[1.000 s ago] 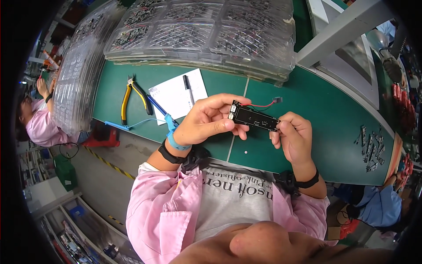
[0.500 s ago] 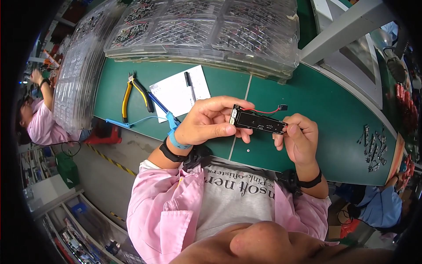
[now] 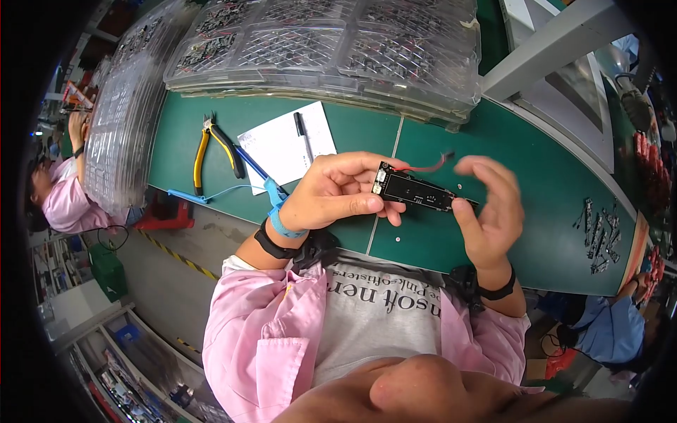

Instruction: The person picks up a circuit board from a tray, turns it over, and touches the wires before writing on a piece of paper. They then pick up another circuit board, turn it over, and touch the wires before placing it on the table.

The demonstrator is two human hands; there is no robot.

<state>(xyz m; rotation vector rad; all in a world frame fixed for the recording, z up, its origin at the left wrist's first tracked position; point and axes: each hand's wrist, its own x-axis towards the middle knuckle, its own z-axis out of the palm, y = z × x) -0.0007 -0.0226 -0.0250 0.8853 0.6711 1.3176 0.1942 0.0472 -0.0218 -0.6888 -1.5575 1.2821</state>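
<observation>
Green-topped workbench (image 3: 550, 204), with a pale seam running across it, filled the middle of the view. Stacked clear plastic compartment trays (image 3: 395, 92), packed with small dark electronic parts, stood along its far side; another tall stack of clear plastic trays (image 3: 116, 141) rose at the left, and beyond it sat a co-worker in a pink top (image 3: 67, 194). Left hand (image 3: 331, 192) was clamped on the left end of a long, narrow black circuit board (image 3: 416, 192), thumb on the near side, fingers behind; the board was held above the bench, in front of the person's chest, white connectors showing at its left end. From that end a thin red lead (image 3: 423, 169) arched over to a small dark plug (blurred, so its detail was lost). Right hand (image 3: 497, 204) had its thumb and fingers spread well apart, thumb tip at the board's right end; whether it touched, could not tell. Two tiny pale round bits lay on the green, one (image 3: 398, 239) nearer the person, one (image 3: 459, 186) by the right hand. Left of the hands: cutting pliers with yellow-and-black handles (image 3: 202, 158), beside a white paper sheet (image 3: 257, 144) bearing a black-capped pen (image 3: 303, 134). Far right, a loose pile of small dark strip-like parts (image 3: 599, 236).
</observation>
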